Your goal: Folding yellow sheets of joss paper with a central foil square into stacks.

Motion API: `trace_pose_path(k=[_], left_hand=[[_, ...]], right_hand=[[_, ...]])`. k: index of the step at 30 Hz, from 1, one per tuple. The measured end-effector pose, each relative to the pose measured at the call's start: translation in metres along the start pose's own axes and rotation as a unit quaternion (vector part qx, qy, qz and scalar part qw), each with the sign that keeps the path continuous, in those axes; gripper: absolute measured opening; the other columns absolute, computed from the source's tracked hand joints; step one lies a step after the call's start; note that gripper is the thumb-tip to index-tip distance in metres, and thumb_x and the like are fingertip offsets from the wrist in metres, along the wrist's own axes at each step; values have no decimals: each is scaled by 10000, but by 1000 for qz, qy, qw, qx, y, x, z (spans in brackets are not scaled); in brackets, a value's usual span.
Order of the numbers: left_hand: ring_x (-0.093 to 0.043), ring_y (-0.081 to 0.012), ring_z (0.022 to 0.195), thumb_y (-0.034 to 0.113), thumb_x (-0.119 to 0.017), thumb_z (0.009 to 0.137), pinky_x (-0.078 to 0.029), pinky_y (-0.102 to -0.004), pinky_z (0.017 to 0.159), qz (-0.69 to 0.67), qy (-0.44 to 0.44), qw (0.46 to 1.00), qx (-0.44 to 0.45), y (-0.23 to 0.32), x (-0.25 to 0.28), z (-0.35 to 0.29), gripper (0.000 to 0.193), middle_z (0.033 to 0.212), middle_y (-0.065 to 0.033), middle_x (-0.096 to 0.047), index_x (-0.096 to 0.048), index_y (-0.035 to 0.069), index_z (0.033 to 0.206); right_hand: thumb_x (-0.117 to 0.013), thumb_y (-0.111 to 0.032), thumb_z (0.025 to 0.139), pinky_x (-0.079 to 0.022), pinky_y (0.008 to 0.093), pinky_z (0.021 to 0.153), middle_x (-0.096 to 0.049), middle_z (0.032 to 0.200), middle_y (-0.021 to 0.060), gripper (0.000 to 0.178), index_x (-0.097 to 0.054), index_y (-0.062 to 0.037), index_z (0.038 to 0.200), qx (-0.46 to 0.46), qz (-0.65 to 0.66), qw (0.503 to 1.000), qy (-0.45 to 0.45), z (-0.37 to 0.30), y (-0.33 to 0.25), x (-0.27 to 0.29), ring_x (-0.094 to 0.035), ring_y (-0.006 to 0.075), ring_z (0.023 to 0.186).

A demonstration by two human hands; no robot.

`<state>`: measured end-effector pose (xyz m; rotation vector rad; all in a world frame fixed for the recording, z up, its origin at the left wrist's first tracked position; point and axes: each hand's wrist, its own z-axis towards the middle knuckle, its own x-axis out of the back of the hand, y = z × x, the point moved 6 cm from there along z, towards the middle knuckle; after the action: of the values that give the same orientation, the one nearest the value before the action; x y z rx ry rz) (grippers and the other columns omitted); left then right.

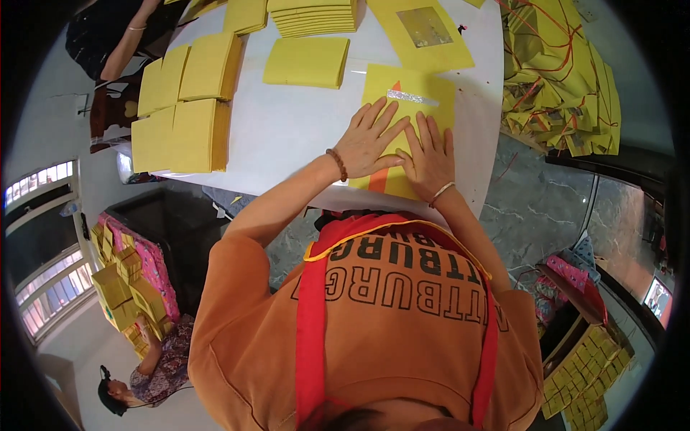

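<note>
A yellow paper sheet [377,82] lies on the white table [280,144] in front of me. It has an orange stripe [379,179] along it and a short silvery strip [412,97] across its upper part. Palm down on the sheet rests my left hand [370,138], fingers spread, with a brown bead bracelet at the wrist. Beside it my right hand [429,154] also presses flat, a pale bangle on that wrist. Both thumbs come close together over the stripe. Neither hand grips anything, though they cover the middle of the sheet.
Several stacks of folded yellow paper [205,68] stand at the table's left; another stack [314,18] is at the far side. A folded yellow piece [307,62] and a sheet with a silvery patch [424,29] lie nearer. Yellow bundles with red cords [560,79] fill the right. Co-workers sit at left.
</note>
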<state>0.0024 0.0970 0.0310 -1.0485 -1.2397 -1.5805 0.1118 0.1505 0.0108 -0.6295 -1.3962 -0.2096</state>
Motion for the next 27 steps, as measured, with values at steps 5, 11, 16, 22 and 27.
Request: trace_pose_path(k=[5,11,16,22,27], left_hand=[[-397,-386,1162,380,-551,804,-335,-449,958,-38,-28,994,-95,10,-2,2,688,1254,-239,-403,-309,1,1324],[-542,-314,874,216,-634,709,-475,-371,717,254,20,964,-75,46,-4,13,624,932,-187,-547,-413,-29,1238],[-573,-289,808,133,-613,694,-487,-362,676,86,-17,996,-3,26,12,24,493,910,-149,-586,-502,12,1159],[-579,-269,958,13,-551,679,-467,-368,801,83,205,975,4,-77,109,1,474,1060,-132,-599,-524,45,1152],[-548,-254,994,38,-550,702,-433,-366,857,199,184,962,24,-167,78,-13,469,1085,-102,-580,-518,64,1169]], right_hand=[[-435,-333,882,-137,504,1046,-262,1413,138,524,-345,-70,1327,6,16,1000,24,0,8,-2,-230,287,1314],[-455,-149,884,-219,374,1054,-380,1348,147,490,-303,-72,1344,-74,700,705,85,-5,61,21,-338,247,1268],[-458,-83,892,-304,335,1013,-489,1244,150,444,-337,-39,1317,-127,672,696,220,-21,67,50,-438,210,1182],[-469,-76,903,-384,296,919,-586,1093,106,308,-477,-22,1205,-221,594,741,223,-44,81,24,-536,181,1041],[-509,-47,875,-424,269,823,-618,1015,71,203,-580,-15,1063,-174,486,826,226,-39,63,21,-567,154,941]])
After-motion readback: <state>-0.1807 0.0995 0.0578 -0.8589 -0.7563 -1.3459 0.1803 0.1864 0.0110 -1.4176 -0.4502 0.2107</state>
